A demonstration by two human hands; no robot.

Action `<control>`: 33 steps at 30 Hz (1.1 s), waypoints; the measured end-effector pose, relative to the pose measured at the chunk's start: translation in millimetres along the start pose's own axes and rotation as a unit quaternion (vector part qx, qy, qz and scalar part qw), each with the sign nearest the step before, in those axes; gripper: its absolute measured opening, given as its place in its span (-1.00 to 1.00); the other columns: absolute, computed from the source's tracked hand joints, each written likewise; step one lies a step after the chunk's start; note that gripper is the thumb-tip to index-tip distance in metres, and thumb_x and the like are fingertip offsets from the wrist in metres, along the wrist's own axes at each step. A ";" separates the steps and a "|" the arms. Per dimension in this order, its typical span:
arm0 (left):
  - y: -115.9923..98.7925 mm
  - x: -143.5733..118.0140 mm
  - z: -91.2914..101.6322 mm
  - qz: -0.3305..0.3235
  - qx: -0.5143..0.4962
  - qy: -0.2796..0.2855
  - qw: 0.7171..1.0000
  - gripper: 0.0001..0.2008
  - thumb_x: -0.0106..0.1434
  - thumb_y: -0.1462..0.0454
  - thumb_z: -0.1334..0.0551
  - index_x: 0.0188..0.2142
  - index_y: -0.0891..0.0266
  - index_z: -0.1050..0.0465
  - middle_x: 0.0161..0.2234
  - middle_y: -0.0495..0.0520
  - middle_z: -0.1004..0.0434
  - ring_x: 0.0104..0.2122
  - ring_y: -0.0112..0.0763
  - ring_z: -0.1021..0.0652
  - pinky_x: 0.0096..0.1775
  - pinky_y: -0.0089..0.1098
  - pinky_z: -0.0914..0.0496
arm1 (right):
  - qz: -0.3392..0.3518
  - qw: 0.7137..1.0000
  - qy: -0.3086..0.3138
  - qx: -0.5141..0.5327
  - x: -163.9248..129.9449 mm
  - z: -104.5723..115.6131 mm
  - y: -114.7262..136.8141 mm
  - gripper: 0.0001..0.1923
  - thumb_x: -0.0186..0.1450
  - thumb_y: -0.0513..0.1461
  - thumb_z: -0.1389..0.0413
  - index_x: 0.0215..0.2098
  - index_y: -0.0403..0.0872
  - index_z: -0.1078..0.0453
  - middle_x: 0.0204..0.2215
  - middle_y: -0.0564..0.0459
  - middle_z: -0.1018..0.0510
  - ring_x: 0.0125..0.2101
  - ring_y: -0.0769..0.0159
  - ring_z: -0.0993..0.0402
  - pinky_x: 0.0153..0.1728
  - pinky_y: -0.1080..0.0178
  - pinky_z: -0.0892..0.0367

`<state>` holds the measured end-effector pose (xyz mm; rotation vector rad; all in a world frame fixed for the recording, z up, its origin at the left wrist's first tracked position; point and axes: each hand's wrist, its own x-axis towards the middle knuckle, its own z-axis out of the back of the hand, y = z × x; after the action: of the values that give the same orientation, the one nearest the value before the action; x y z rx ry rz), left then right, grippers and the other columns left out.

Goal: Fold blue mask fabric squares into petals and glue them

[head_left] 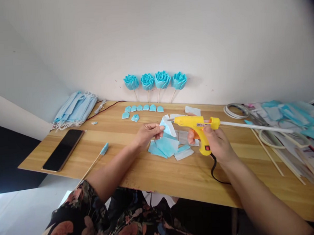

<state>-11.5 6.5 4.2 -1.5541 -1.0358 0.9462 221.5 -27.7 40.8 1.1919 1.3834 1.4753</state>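
Observation:
My left hand (151, 133) pinches a small light-blue and white piece of mask fabric (168, 126), held up above the table. A yellow hot glue gun (191, 122) is in my right hand (217, 142), its fingers wrapped round the handle. The gun's metal nozzle points left and meets the upper part of the fabric piece; whether it touches I cannot tell. From its back end sticks a long white glue stick (256, 126). Below my hands lies a loose pile of blue and white fabric pieces (165, 146).
Several blue fabric roses (162, 80) on sticks lean at the wall, behind rows of small folded petals (146, 107). Left are face masks (74, 109), a phone (63, 150) and a blue-tipped stick (104, 149). Right are scissors (271, 139), wooden sticks (267, 152) and a tape roll (236, 111).

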 end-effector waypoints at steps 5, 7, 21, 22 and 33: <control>0.9 -0.6 0.3 0.002 0.008 0.005 1.000 -0.54 0.00 -0.07 -0.42 -0.60 0.29 -0.45 -0.60 0.00 -0.43 -0.57 -0.57 -0.35 -0.45 -0.44 -0.21 | 0.005 1.000 0.001 -0.010 -0.3 -0.5 -2.6 -0.44 0.29 0.16 -0.08 0.05 -0.03 -0.41 -0.46 0.03 -0.46 -0.50 0.26 -0.39 -0.44 0.14 -0.41; 0.9 -0.7 0.5 0.003 0.008 0.006 1.000 -0.54 0.01 -0.07 -0.42 -0.61 0.29 -0.45 -0.60 0.00 -0.43 -0.57 -0.57 -0.35 -0.46 -0.44 -0.21 | 0.003 1.000 0.004 -0.021 -0.3 -0.4 -3.0 -0.45 0.30 0.16 -0.06 0.05 -0.02 -0.42 -0.46 0.03 -0.47 -0.50 0.26 -0.39 -0.43 0.14 -0.41; 0.5 0.0 0.8 -0.011 -0.003 0.005 1.000 -0.55 0.03 -0.05 -0.41 -0.61 0.29 -0.44 -0.61 -0.02 -0.39 -0.57 -0.57 -0.35 -0.44 -0.42 -0.23 | 0.025 0.998 0.026 -0.056 -1.0 1.1 -6.3 -0.53 0.35 0.12 -0.04 -0.04 -0.05 -0.45 -0.47 0.05 -0.47 -0.48 0.29 -0.41 -0.43 0.19 -0.39; -0.1 -0.3 0.8 -0.014 -0.005 0.004 1.000 -0.55 0.03 -0.04 -0.41 -0.62 0.29 -0.44 -0.61 -0.03 -0.38 -0.57 -0.57 -0.35 -0.44 -0.42 -0.23 | 0.028 0.997 0.026 -0.060 -1.1 0.8 -5.8 -0.54 0.34 0.11 -0.05 -0.06 -0.05 -0.46 -0.48 0.05 -0.47 -0.48 0.30 -0.42 -0.42 0.19 -0.39; -6.0 0.4 4.2 -0.052 -0.007 -0.055 0.997 -0.57 0.08 0.00 -0.39 -0.63 0.27 -0.37 -0.62 -0.04 -0.34 -0.58 -0.58 -0.29 -0.46 -0.42 -0.16 | 0.015 0.999 0.004 -0.031 -2.2 9.0 -3.0 -0.55 0.33 0.10 -0.07 -0.01 0.01 -0.46 -0.39 0.03 -0.49 -0.43 0.25 -0.44 -0.32 0.11 -0.43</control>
<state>-16.2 8.9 9.2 -1.4578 -1.1916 0.9634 230.6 -27.0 37.3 1.1735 1.3206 1.5359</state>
